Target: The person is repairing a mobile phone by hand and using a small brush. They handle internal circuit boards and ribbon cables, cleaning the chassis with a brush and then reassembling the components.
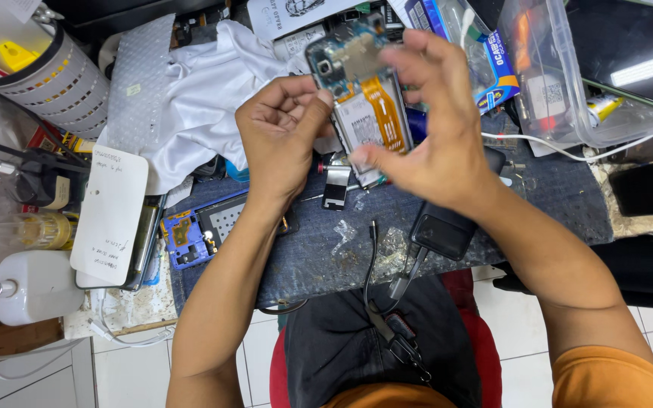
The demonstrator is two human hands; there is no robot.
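Head view: opened smartphone with bare circuit board, white battery and orange flex ribbon (pixel 362 98) held up above the cluttered blue denim-covered bench (pixel 553 204), long axis running away from the body, camera end farthest. Left hand (pixel 281 132) curled shut against the phone's left edge, thumb pressed near the upper corner. Right hand (pixel 436 132) spanning the right side, fingers hooked over the top, thumb pinching the lower edge, slightly blurred. Both hands equally near, phone lying between them. Beside: white cloth (pixel 202 98), clear plastic box (pixel 561 75), black charger block (pixel 444 230).
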